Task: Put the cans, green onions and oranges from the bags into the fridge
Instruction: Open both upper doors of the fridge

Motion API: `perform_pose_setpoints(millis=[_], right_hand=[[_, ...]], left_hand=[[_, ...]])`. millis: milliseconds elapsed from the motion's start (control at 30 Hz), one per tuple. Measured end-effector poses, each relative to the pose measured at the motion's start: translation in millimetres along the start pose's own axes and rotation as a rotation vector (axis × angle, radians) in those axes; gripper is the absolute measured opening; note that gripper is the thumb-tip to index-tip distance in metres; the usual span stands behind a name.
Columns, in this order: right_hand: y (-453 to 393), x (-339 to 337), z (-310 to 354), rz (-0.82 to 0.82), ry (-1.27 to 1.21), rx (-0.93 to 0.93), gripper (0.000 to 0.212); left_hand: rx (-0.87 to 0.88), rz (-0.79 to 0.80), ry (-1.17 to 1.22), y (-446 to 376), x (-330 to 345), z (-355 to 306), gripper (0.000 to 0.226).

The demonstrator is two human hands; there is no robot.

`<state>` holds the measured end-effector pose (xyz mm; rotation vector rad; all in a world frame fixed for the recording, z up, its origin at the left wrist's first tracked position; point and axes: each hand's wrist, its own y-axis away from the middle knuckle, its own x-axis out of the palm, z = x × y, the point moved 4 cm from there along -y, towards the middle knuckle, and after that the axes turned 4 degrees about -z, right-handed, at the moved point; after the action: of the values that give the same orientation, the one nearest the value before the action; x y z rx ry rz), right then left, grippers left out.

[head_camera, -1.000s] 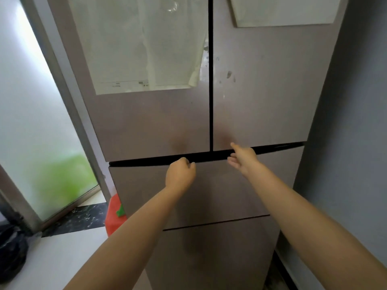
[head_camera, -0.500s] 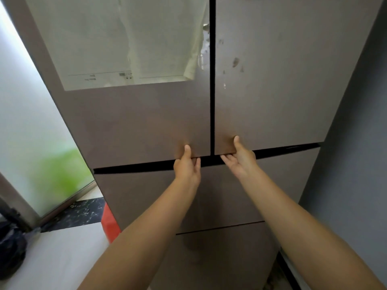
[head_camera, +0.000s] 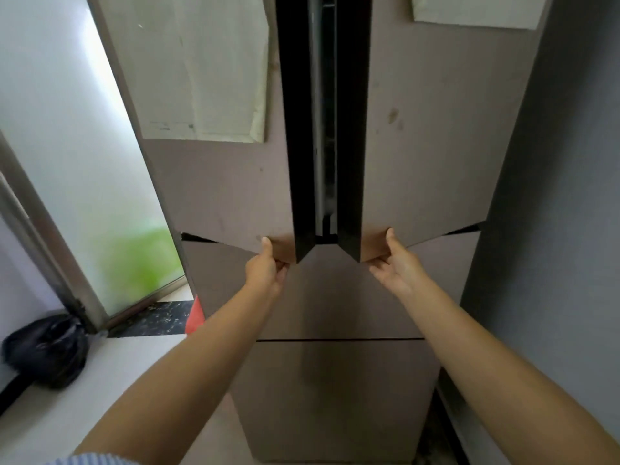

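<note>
From the head view, the left hand (head_camera: 266, 270) grips the bottom edge of the tall taupe fridge's left door (head_camera: 214, 196); the right hand (head_camera: 396, 266) grips the right door (head_camera: 436, 162). Both doors stand slightly ajar. No cans, onions or oranges show. A crumpled black plastic bag (head_camera: 45, 350) lies on the floor. The grips are shallow, so I judge they could slip and let the doors swing shut.

No legible text, brand, number or sign is found. A pale sheet (head_camera: 204, 68) is stuck on the fridge (head_camera: 335, 297), on its upper left door; small dark print marks are seen along the sheet's lower edge, too blurred to be read. A second sheet (head_camera: 476, 10) on the upper right door is seen blank.
</note>
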<state>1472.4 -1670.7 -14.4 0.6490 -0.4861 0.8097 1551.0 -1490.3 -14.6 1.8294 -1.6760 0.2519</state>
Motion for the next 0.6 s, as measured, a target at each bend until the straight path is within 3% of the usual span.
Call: perform_pose_setpoints(millis=[133, 267, 400, 600], right_hand=[[39.9, -21.5, 8.5, -0.021, 0.044, -0.009, 0.041], [77.3, -49.5, 14.4, -0.044, 0.048, -0.024, 0.032], [107.8, -75.3, 26.6, -0.093, 0.008, -0.088, 0.06], [147.5, -118.0, 51.2, -0.323, 0.288, -0.365, 0.062]], left_hand=[[0.093, -0.118, -0.089, 54.5, -46.2, -12.3, 0.045], [0.138, -0.134, -0.166, 105.3, -83.4, -14.1, 0.048], [0.203, -0.044, -0.624, 134.9, -91.3, -3.5, 0.023], [0.452, 0.163, -1.242, 176.4, -36.4, 12.2, 0.04]])
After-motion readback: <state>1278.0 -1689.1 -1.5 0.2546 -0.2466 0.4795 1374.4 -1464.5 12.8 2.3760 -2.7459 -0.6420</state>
